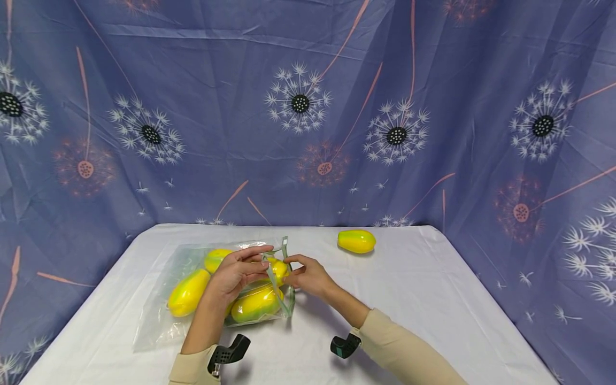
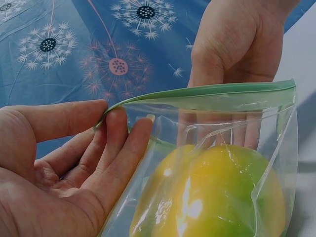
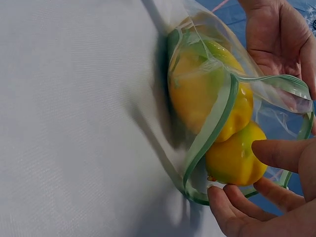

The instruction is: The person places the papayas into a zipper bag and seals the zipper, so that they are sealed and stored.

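A clear zip bag (image 1: 161, 307) with a green zip edge lies on its side, its mouth facing right. Inside it are several yellow-green papayas (image 1: 189, 293). My left hand (image 1: 236, 275) pinches the bag's green rim (image 2: 197, 93) between thumb and fingers, holding the mouth apart. At the opening, my right hand (image 1: 310, 275) holds the end of a papaya (image 3: 237, 160), with the thumb on one side and fingertips at the other. Another papaya (image 3: 212, 89) sits beside that one under the plastic. The left hand partly covers the fruit behind it in the head view.
One more papaya (image 1: 356, 241) lies loose near the table's back edge, right of the bag. A white cloth covers the table (image 1: 409, 299). A blue dandelion-print curtain (image 1: 231, 107) hangs behind and along both sides.
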{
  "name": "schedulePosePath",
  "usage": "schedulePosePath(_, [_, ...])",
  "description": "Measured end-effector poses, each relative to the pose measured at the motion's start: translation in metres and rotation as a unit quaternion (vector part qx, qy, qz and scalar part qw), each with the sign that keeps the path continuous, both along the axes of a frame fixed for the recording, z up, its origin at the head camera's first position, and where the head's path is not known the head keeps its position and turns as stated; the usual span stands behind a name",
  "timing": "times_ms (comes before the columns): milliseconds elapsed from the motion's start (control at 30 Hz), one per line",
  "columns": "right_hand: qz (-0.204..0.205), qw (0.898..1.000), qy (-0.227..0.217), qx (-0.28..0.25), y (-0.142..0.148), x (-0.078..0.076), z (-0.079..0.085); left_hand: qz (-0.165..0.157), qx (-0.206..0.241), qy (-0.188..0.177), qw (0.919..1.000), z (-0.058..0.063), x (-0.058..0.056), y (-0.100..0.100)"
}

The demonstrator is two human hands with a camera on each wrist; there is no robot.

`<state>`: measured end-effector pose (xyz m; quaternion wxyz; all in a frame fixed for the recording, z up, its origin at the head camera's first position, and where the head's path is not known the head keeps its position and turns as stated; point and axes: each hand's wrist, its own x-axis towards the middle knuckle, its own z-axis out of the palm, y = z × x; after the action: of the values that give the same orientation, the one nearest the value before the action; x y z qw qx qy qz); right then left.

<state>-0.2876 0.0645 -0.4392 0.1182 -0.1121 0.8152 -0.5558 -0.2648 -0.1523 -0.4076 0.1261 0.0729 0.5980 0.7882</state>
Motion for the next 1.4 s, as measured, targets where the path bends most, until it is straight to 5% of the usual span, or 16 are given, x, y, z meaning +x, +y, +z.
schedulePosePath(333, [0.007, 1.0, -0.009, 0.015, -0.002, -0.001, -0.003, 0.006, -0.006, -0.002, 1.0, -0.001, 0.0, -0.002])
schedulePosePath(867, [-0.003, 0.994, 0.029, 0.106, 0.036, -0.003, 0.02, 0.01, -0.005, -0.005, 0.9999, -0.002, -0.002, 0.0])
schedulePosePath(1400, [-0.055, 0.996, -0.004, 0.075, 0.102, -0.009, 0.021, 0.01, 0.015, -0.009, 0.9998, 0.002, 0.001, -0.004])
